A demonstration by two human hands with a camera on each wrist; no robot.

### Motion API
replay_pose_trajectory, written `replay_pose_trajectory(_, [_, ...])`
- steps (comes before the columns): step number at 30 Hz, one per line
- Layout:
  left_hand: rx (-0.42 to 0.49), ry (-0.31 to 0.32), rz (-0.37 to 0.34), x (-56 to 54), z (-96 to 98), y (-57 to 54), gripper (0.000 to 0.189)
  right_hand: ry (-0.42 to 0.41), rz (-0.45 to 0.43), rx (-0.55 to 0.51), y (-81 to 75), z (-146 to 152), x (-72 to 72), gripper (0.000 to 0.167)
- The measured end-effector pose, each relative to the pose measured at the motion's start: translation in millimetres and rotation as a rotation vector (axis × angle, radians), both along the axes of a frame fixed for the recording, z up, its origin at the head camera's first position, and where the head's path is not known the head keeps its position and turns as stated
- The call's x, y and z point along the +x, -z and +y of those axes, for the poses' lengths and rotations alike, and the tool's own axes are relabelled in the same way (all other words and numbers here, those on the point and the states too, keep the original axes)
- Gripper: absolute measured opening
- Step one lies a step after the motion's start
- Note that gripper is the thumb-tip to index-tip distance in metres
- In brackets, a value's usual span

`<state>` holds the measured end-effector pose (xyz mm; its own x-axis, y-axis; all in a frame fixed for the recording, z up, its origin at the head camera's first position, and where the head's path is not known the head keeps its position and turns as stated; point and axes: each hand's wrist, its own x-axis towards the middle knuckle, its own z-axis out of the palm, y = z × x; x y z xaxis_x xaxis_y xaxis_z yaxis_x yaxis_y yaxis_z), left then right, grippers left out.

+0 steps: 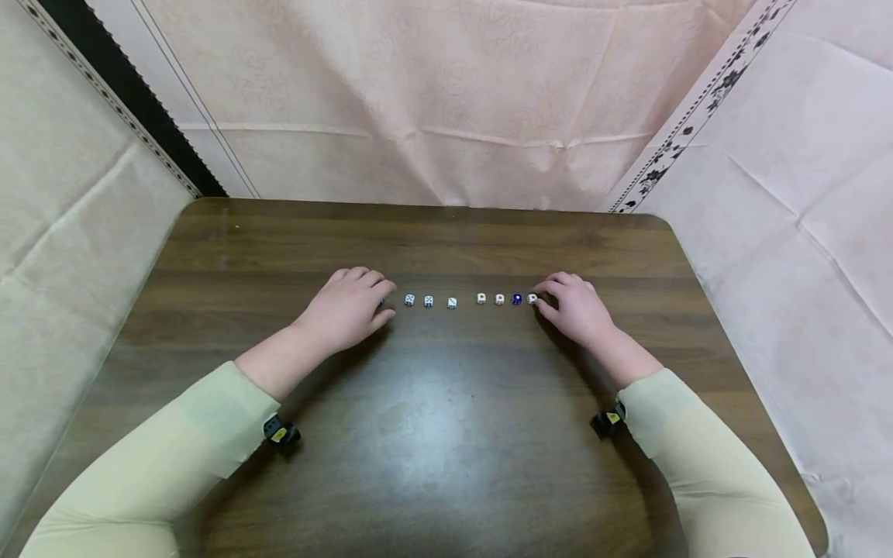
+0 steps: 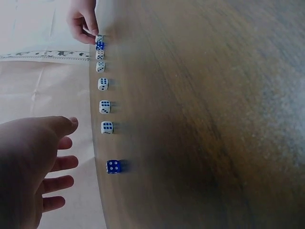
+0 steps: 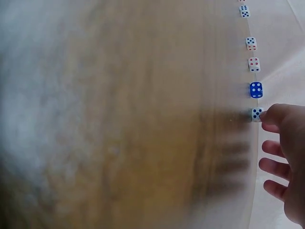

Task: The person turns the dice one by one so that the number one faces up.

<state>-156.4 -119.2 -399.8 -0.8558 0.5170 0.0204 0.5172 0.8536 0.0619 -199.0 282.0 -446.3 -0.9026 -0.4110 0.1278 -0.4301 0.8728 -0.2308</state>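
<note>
Several small dice stand in a row across the table, mostly white with a blue one at or near each end. My left hand (image 1: 346, 308) is beside the row's left end, its thumb and fingers spread apart. In the left wrist view that hand (image 2: 28, 164) holds nothing, and a blue die (image 2: 113, 166) sits just off its fingers. At the right end my right hand (image 1: 577, 310) pinches a white die (image 3: 257, 114) between thumb and forefinger. The other fingers of this hand are spaced apart. A second blue die (image 1: 517, 298) stands right beside the pinched one.
More white dice (image 1: 429, 301) lie between the hands, with a wider gap near the row's middle. The brown wooden table (image 1: 418, 434) has rounded far corners. Pale patterned cloth (image 1: 453, 101) hangs behind it, with white cloth at both sides.
</note>
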Motion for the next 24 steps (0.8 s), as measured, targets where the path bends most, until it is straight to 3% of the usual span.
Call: replay_pose_trajectory(24, [0.013, 0.009, 0.006, -0.9, 8.9, 4.9, 0.039, -0.014, -0.020, 0.015, -3.7, -5.0, -1.2, 0.018])
